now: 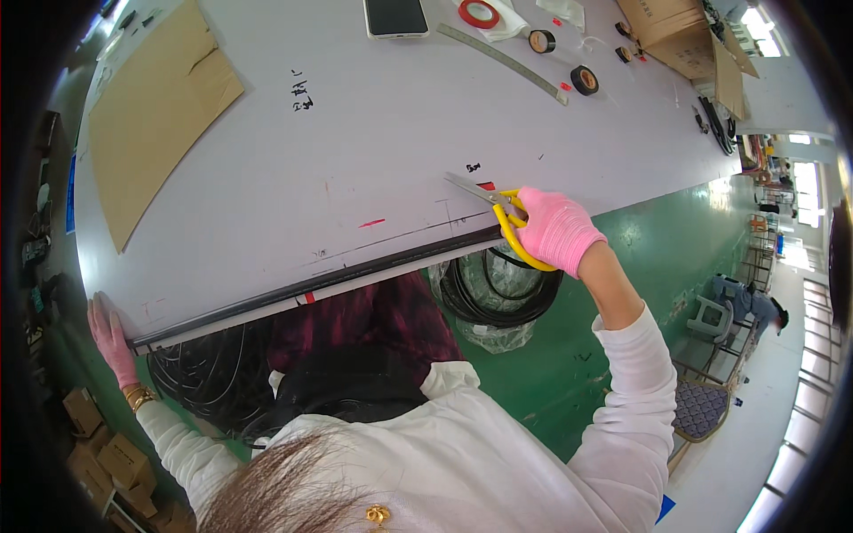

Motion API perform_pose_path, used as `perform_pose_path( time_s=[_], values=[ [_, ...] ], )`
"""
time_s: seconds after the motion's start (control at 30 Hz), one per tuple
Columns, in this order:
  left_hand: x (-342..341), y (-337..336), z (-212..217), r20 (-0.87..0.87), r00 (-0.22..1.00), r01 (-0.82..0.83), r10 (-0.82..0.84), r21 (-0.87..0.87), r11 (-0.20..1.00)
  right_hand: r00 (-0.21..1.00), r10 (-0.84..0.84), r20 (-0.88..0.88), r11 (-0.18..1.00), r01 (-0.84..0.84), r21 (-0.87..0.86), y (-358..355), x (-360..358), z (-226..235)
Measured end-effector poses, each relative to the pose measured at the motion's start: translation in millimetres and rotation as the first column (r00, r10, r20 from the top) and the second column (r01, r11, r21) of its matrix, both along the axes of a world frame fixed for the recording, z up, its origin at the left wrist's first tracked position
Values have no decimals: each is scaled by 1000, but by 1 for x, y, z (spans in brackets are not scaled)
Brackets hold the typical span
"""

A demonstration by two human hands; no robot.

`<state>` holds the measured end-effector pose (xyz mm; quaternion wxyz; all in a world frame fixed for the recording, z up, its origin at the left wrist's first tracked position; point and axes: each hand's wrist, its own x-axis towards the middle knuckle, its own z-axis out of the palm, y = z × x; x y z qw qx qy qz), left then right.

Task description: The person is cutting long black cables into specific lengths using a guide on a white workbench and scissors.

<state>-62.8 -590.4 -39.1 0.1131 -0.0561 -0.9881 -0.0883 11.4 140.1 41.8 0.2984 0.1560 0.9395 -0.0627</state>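
A long black tube or cable (320, 282) lies along the near edge of the white table (267, 191). My left hand (110, 340), in a pink glove, is at the tube's left end by the table corner. Its fingers are stretched out and apart, touching the edge area. My right hand (558, 229), also in a pink glove, is closed round the yellow handles of a pair of scissors (510, 213). The blades point left over the tabletop, just above the tube's right end. Whether the right hand also touches the tube is hidden.
A cardboard sheet (155, 115) lies at the left. Farther back are a phone (396, 18), a steel ruler (505, 62), red tape (478, 13), black tape rolls (584, 80) and a cardboard box (680, 35). Coiled black tubing (498, 293) sits under the near edge.
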Motion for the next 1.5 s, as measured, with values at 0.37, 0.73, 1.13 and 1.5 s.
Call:
perform_pose_path(
  time_s=[0.37,0.73,1.13,1.5],
  values=[
    [-6,33,12,-44,949,-290,313,-517,805,999,24,-22,998,-26,-64,8,-4,-5],
    [74,559,42,57,758,603,-649,318,732,999,34,6,995,-33,-99,12,-8,1],
    [72,589,27,32,828,533,-560,265,804,995,56,-82,981,-70,-179,19,1,-3],
    [55,584,52,270,698,514,-663,455,727,862,-107,-496,868,-162,-468,26,47,-26]
  ],
)
